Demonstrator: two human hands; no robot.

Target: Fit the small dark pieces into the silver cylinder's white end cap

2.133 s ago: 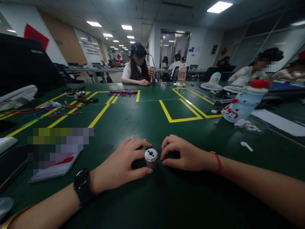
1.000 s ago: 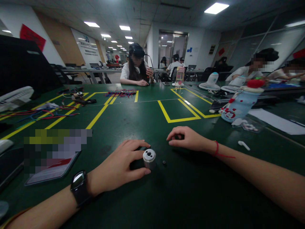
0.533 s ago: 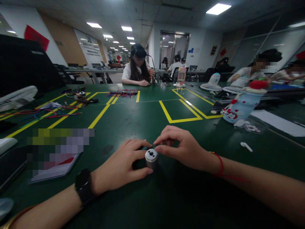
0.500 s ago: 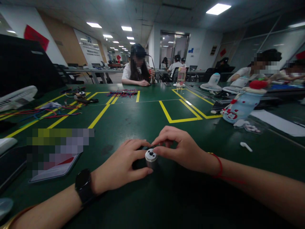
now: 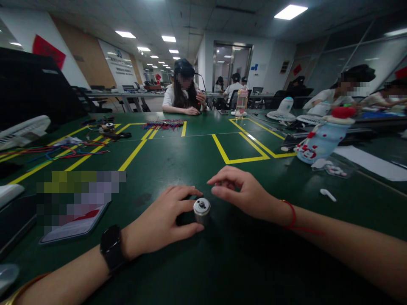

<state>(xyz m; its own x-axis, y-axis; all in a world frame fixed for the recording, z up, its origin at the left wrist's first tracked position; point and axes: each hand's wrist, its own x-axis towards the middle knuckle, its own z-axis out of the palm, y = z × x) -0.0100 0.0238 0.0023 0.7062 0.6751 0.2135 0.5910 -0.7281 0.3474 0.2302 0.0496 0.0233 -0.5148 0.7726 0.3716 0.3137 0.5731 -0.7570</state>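
Note:
A small cylindrical electric motor (image 5: 202,208) of silvery metal stands upright on the green table, its shaft and dark holes on top. My left hand (image 5: 163,218), with a black watch on the wrist, curls around the motor from the left, thumb in front and fingers at the side and behind. Just right of the motor and a little above the table hovers my right hand (image 5: 243,190), a red string on its wrist. Its thumb and index finger are apart, with nothing visible between them; the other fingers are curled and partly hidden.
Coloured wires (image 5: 63,151) and a transparent-edged pouch (image 5: 76,222) lie left. To the right are a blue bottle (image 5: 326,137), a white earbud (image 5: 328,195) and paper (image 5: 375,163). Yellow tape (image 5: 248,160) marks the table. A person (image 5: 182,93) sits across, others further back.
My right hand has drawn back slightly to the right from the motor's top, and its thumb and index finger have left it. The shaft now shows. My left hand stays in place.

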